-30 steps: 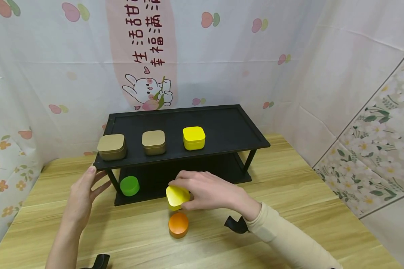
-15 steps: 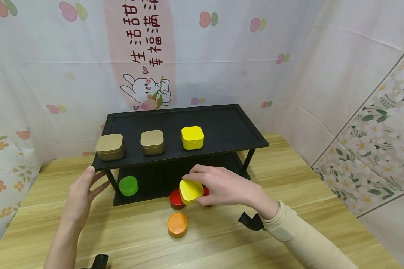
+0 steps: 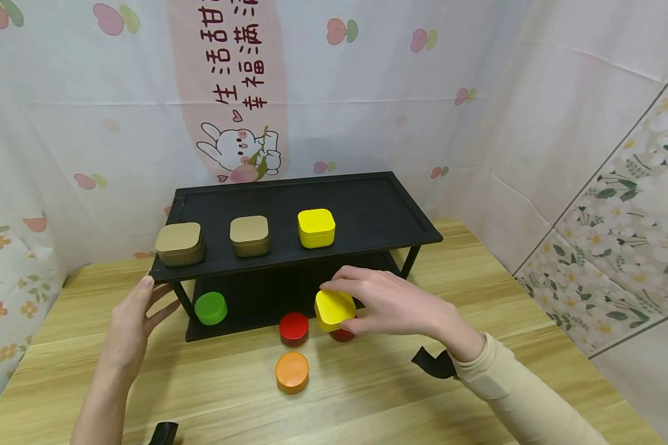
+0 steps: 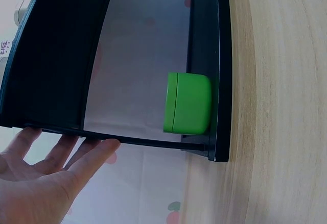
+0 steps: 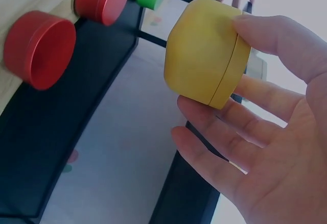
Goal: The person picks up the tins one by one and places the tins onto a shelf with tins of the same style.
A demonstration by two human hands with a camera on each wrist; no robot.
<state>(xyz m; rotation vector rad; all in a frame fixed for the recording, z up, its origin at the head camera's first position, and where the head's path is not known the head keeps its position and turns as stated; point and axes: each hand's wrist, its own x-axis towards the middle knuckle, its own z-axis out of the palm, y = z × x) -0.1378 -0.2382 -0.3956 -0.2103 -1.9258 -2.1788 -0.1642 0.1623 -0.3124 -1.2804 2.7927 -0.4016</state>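
My right hand [image 3: 386, 306] pinches a small yellow lidded box [image 3: 334, 309] between thumb and fingers, in front of a black two-tier shelf [image 3: 362, 191]. In the right wrist view the yellow box [image 5: 204, 50] is held off every surface, its lid seam showing. My left hand [image 3: 128, 330] touches the shelf's left end. The left wrist view shows that hand [image 4: 46, 178] with its fingers extended and fingertips against the shelf's edge. One red round box [image 3: 294, 328] stands by the shelf's lower front edge; another red box [image 3: 342, 335] is partly hidden behind the held box.
Atop the shelf sit two tan boxes [image 3: 180, 244] and another yellow box [image 3: 316, 228]. A green round box [image 3: 211, 308] rests on the lower tier at the left. An orange round box [image 3: 292, 372] stands on the wooden table [image 3: 222, 395] in front.
My right hand has lifted the yellow box and carried it to the right, baring one red box and then partly covering the other. My left hand stays at the shelf's end.
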